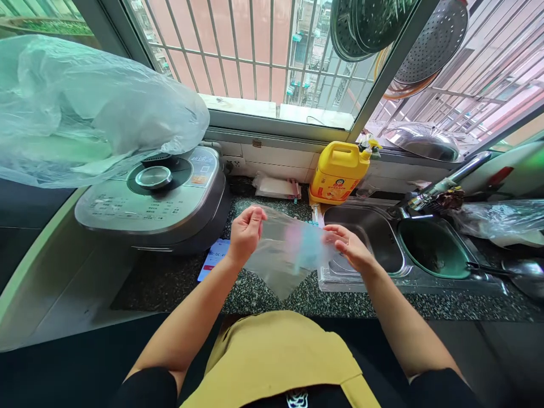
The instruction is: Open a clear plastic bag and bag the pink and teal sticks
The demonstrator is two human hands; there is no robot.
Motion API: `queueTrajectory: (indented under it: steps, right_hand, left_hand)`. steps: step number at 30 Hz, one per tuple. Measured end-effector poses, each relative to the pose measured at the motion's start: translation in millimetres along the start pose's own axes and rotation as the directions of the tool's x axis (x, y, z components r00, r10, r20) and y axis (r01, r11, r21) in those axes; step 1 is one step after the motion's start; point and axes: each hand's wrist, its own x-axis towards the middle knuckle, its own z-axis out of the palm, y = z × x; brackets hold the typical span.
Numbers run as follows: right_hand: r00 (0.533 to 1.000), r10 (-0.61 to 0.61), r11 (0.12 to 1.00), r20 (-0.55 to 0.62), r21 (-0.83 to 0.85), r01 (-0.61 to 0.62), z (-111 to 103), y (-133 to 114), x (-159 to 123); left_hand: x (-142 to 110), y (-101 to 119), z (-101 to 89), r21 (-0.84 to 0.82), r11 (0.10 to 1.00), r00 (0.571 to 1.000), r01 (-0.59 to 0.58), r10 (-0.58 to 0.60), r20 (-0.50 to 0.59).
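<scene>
A clear plastic bag [272, 259] is stretched between my two hands above the counter. My left hand [246, 235] is closed in a pinch on its left upper edge. At the bag's right side, my right hand [352, 249] holds the edge between thumb and fingers. Blurred pink and light blue patches show on or through the bag's right half; I cannot tell what they are. The lower corner of the bag hangs over the speckled countertop [250, 294].
A large appliance [170, 209] stands left, under a big plastic-wrapped bundle [106, 113]. A phone [216, 255] lies beside it. Behind are a packet [276, 186] and a yellow jug [338, 175]. To the right are a sink [395, 249] and a green basin [433, 272].
</scene>
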Motion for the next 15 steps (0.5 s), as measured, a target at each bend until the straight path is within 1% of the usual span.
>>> queueTrajectory:
  steps: [2,4,6,8,11,13,14,15]
  right_hand:
    - [0.995,0.003,1.000,-0.101,0.031,0.001,5.1,14.8,3.5]
    - [0.979,-0.020,0.999,-0.201,0.021,0.024,10.2,24.9,7.9]
    - [0.967,-0.050,0.999,-0.250,0.001,0.051,13.8,29.2,12.7]
    - [0.964,-0.071,0.997,-0.257,-0.018,0.069,14.2,29.3,16.9]
    - [0.974,-0.068,0.997,-0.217,-0.049,0.059,6.1,24.9,21.2]
    - [0.987,-0.049,0.992,-0.155,-0.121,0.030,-4.6,17.0,23.4]
    - [0.988,-0.060,0.984,-0.142,-0.174,0.034,-10.1,10.6,25.0]
    - [0.984,-0.097,0.970,-0.149,-0.234,0.060,-14.4,2.2,27.1]
  left_hand:
    - [5.8,-0.3,-3.0,-0.012,1.000,0.999,-0.011,0.011,-0.033]
    - [12.0,-3.3,-6.6,-0.004,1.000,0.998,-0.019,0.019,-0.057]
    - [17.7,-8.3,-10.0,0.014,1.000,0.997,-0.019,0.020,-0.079]
    - [22.1,-13.4,-13.1,0.025,1.000,0.996,-0.011,0.013,-0.084]
    - [25.4,-18.0,-16.7,0.019,1.000,0.998,0.004,-0.003,-0.066]
    - [25.3,-18.3,-17.4,0.015,1.000,0.998,0.015,-0.014,-0.056]
    - [24.8,-17.7,-16.7,0.017,1.000,0.999,0.021,-0.020,-0.051]
    - [24.0,-16.7,-15.1,0.021,0.999,0.999,0.028,-0.027,-0.037]
